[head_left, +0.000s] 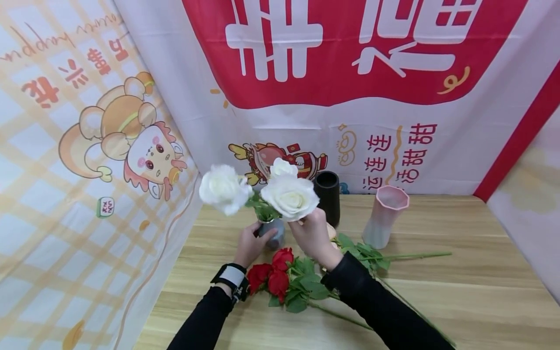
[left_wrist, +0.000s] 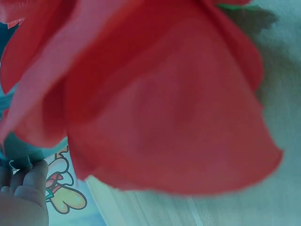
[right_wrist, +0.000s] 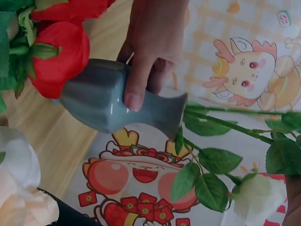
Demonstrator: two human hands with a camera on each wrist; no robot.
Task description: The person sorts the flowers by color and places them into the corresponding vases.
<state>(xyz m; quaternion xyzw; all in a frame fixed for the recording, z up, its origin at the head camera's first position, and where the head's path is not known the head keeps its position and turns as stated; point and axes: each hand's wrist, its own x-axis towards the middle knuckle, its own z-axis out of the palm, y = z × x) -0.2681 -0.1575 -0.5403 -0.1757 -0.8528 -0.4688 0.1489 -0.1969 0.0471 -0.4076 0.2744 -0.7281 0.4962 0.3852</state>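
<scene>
A: Left hand (head_left: pixel 253 244)?
B: Grasping the blue-gray vase (right_wrist: pixel 101 96) round its neck, thumb across the near side.
A: Flowers?
B: White roses (head_left: pixel 290 197) just above that hand, stems at the vase mouth.
A: Right hand (head_left: pixel 314 236)?
B: Right under the biggest white bloom, touching it. Bloom hides the fingertips; can't tell if it's pinching a stem.
A: Around?
B: Red roses (head_left: pixel 278 283) on the counter (head_left: pixel 437 291), near side of left hand. Black vase (head_left: pixel 331 206) just beyond right hand, pink-white vase (head_left: pixel 379 221) off to its right.
</scene>
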